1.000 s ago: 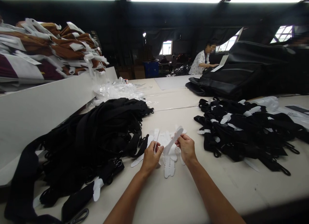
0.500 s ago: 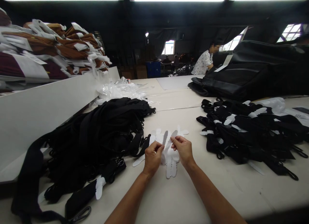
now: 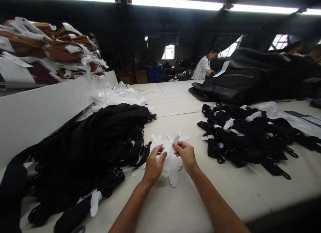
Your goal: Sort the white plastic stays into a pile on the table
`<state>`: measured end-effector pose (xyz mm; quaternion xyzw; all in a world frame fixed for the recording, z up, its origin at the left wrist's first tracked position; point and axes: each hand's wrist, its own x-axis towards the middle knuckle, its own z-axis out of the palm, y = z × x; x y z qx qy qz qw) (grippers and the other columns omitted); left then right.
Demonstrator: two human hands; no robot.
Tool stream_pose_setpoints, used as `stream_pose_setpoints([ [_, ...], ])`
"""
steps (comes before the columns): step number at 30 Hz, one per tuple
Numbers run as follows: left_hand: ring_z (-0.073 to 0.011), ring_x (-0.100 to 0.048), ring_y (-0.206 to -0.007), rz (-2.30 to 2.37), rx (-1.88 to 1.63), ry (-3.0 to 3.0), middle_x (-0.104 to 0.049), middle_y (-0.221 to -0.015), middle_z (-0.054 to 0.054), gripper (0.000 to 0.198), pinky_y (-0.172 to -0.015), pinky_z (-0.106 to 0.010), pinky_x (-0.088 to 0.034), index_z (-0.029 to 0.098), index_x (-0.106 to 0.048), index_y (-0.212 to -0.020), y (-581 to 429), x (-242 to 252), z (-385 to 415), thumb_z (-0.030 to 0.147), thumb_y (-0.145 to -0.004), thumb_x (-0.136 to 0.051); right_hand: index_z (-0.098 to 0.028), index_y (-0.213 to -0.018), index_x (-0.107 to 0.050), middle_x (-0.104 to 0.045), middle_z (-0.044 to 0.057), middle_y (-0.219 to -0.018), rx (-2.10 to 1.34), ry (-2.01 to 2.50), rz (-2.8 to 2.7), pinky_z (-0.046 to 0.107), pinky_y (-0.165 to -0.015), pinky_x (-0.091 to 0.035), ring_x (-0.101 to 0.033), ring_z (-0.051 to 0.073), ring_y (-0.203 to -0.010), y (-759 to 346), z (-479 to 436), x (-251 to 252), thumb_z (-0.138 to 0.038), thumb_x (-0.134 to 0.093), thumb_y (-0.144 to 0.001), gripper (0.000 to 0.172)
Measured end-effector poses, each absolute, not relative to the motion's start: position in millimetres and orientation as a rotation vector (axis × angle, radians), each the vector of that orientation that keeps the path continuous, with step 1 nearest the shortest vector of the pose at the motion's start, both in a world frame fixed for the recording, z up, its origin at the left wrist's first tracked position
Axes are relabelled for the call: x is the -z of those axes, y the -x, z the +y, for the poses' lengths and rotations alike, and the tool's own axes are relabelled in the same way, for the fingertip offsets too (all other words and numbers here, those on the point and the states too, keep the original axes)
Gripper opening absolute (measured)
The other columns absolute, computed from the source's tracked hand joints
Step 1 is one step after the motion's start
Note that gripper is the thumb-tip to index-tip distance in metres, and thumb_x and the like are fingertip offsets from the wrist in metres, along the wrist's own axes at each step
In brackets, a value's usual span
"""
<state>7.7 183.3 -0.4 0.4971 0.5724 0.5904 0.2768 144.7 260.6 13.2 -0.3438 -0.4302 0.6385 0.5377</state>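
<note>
Between thumb and fingers, my right hand [image 3: 187, 156] pinches a thin white scalloped-edge strip [image 3: 177, 139], held up at a slant. My left hand [image 3: 153, 164] is open just to its left, thumb and fingers apart, close to the white strips; whether it touches any cannot be made out. Beneath both hands, more loose white strips [image 3: 174, 176] with wavy edges lie fanned over one another on the pale table [image 3: 175, 209]. A heap of black straps [image 3: 100, 136] with metal clips is to the left of my left hand.
At the right lies another pile of black straps [image 3: 240, 142] with white strips on them. Behind it are large black bags [image 3: 233, 79]. Clear plastic wrap [image 3: 120, 94] sits beside a white board [image 3: 50, 109], with brown bundles [image 3: 57, 49] beyond. A person [image 3: 203, 67] stands farther back.
My left hand has let go of a white strip and its fingers have spread. My right hand still pinches a strip. The camera view has turned slightly right.
</note>
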Motion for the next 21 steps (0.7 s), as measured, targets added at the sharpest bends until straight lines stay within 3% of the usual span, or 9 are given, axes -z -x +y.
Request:
stream_pose_setpoints([
  [2,-0.0209,-0.064,-0.076,1.418,-1.462,-1.296,-0.068,-0.083,-0.006,0.034,-0.073,-0.032,-0.050,0.019,-0.069,-0.102,-19.0,1.4,181.3,0.047,-0.084,-0.063,-0.014,-0.075,-0.069,-0.061,-0.001,-0.053,-1.565,0.795,-1.072,0.020,-0.046,-0.037,-0.048,0.008,-0.047,-139.9,256.0,-13.6,-0.040,-0.087,-0.061,0.034],
  [4,-0.0155,-0.055,-0.052,1.338,-1.363,-1.208,-0.061,-0.061,-0.001,0.034,-0.053,-0.027,-0.043,0.017,-0.068,-0.086,-25.9,4.5,180.6,0.050,-0.085,-0.059,-0.014,-0.083,-0.073,-0.064,0.000,-0.061,-1.610,0.784,-1.092,0.020,-0.045,-0.036,-0.049,0.008,-0.049,-141.0,255.8,-15.0,-0.043,-0.085,-0.063,0.037],
  [6,-0.0116,-0.047,-0.043,1.282,-1.295,-1.118,-0.055,-0.054,0.001,0.038,-0.045,-0.023,-0.035,0.016,-0.065,-0.080,-28.0,7.2,180.1,0.053,-0.083,-0.059,-0.013,-0.086,-0.075,-0.064,0.001,-0.064,-1.655,0.784,-1.098,0.020,-0.044,-0.032,-0.046,0.007,-0.050,-145.7,258.4,-16.8,-0.044,-0.084,-0.065,0.039],
  [10,-0.0090,-0.044,-0.040,1.188,-1.233,-1.033,-0.055,-0.053,0.001,0.042,-0.042,-0.021,-0.030,0.014,-0.065,-0.082,-27.0,7.4,178.8,0.056,-0.079,-0.063,-0.010,-0.077,-0.076,-0.056,-0.001,-0.055,-1.714,0.779,-1.081,0.020,-0.045,-0.031,-0.044,0.007,-0.051,-153.5,262.6,-18.2,-0.040,-0.087,-0.061,0.036],
  [15,-0.0108,-0.054,-0.051,1.112,-1.256,-1.003,-0.064,-0.066,-0.002,0.042,-0.050,-0.021,-0.039,0.015,-0.062,-0.095,-28.7,4.9,177.9,0.054,-0.080,-0.067,-0.011,-0.071,-0.074,-0.056,-0.002,-0.054,-1.711,0.806,-0.951,0.019,-0.043,-0.033,-0.043,0.006,-0.049,-152.3,264.9,-14.0,-0.036,-0.091,-0.055,0.034],
  [21,-0.0109,-0.054,-0.053,1.088,-1.254,-0.900,-0.065,-0.068,-0.004,0.042,-0.054,-0.023,-0.041,0.013,-0.064,-0.093,-27.0,4.0,176.1,0.050,-0.074,-0.074,-0.012,-0.069,-0.071,-0.057,-0.002,-0.057,-1.668,0.841,-0.725,0.016,-0.035,-0.033,-0.044,0.006,-0.048,-159.1,279.3,-5.9,-0.029,-0.094,-0.049,0.035],
])
